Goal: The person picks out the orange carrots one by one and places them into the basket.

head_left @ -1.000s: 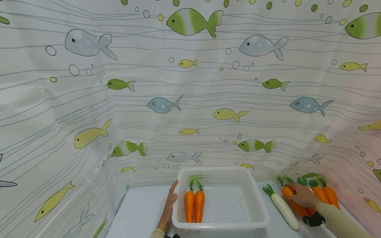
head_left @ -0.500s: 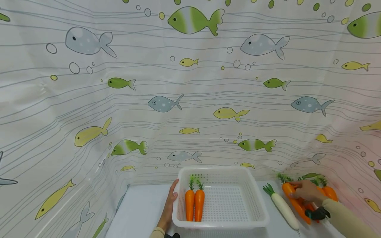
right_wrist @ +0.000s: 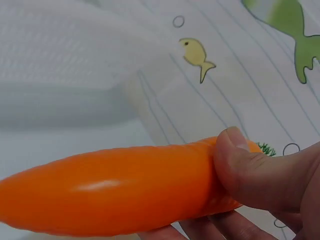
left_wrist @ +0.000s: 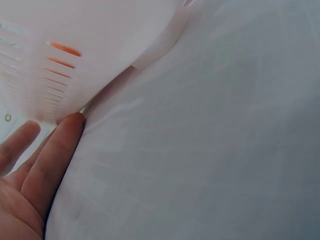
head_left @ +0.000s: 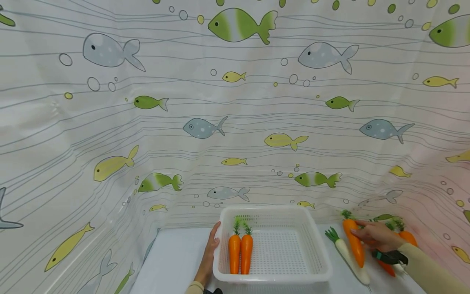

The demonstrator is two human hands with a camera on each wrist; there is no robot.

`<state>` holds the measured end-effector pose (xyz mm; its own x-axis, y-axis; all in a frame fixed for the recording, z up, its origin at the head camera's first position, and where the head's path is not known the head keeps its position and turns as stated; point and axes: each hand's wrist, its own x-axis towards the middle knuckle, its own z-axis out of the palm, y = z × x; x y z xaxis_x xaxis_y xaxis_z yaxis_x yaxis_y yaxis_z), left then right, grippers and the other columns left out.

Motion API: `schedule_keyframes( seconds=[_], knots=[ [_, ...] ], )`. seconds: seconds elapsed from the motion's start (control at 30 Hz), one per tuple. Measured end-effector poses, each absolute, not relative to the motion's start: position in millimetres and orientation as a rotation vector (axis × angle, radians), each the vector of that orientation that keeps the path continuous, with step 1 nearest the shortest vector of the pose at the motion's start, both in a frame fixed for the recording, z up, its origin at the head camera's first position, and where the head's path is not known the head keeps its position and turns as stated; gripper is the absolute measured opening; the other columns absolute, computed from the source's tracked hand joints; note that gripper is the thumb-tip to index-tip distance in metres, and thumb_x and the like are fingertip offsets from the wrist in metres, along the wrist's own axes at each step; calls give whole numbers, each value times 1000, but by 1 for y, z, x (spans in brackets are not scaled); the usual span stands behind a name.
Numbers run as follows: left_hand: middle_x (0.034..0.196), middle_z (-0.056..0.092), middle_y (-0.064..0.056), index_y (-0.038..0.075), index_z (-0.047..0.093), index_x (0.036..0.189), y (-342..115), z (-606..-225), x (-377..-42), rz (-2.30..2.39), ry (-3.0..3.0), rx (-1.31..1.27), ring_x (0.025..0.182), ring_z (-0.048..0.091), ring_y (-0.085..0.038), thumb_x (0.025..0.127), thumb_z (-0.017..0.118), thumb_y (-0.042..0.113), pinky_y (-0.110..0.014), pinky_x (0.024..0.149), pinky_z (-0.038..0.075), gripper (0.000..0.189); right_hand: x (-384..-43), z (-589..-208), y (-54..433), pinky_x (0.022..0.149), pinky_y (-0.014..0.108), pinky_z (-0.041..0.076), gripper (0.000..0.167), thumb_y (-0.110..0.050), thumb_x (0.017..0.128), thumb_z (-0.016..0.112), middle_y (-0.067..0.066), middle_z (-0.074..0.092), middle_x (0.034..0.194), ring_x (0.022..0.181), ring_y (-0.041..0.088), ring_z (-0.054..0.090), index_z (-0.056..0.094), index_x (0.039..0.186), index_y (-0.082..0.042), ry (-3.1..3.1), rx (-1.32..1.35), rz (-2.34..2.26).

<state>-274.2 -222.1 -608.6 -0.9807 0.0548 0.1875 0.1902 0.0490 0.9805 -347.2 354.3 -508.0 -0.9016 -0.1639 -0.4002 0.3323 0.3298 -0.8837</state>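
My right hand [head_left: 378, 236] grips an orange carrot [head_left: 354, 243] near its leafy end. In the right wrist view the thumb lies on top of the carrot [right_wrist: 110, 192] and the fingers curl underneath. At the left side of a white plastic basket [head_left: 271, 279], my left hand [head_left: 211, 250] rests against the outer wall. Its fingers look fairly straight in the left wrist view, with fingertips [left_wrist: 74, 122] low on the basket wall [left_wrist: 105, 40]. Two carrots [head_left: 234, 254] lie side by side inside the basket, at its left.
A white radish [head_left: 361, 274] lies right of the basket, partly behind the held carrot. More carrots [head_left: 407, 237] sit at the far right, partly hidden by the right hand and sleeve. A fish-print sheet [head_left: 257, 122] stands behind the white table [head_left: 172, 257].
The right hand has lifted one carrot from the pile at the right and brought it left, over the radish. The left hand and basket have hardly moved.
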Motion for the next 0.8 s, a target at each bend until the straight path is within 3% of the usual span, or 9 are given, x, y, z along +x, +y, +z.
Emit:
schedule_keyframes(
  seconds=[0.13,0.33,0.8],
  knots=[
    [178,13,-17,30,17,170,-222,-608,-274,-2097,-2195,-268,155,28,-51,110,25,45,-71,122,31,62,-350,-508,349,76,32,61,92,-14,102,68,-2,76,108,83,12,66,5,163,12,2110,151,-1651],
    [178,13,-15,31,17,170,-223,-609,-274,-2114,-2184,-271,156,28,-50,110,25,46,-71,122,31,63,-353,-506,340,95,50,62,91,-11,102,68,2,74,116,101,17,72,5,164,12,2049,140,-1712],
    [178,13,-15,32,18,170,-224,-613,-276,-2118,-2174,-289,154,30,-50,110,26,45,-70,122,33,62,-352,-498,310,95,46,63,87,-9,106,61,1,72,114,101,17,71,0,163,13,1983,2,-1712]
  ],
)
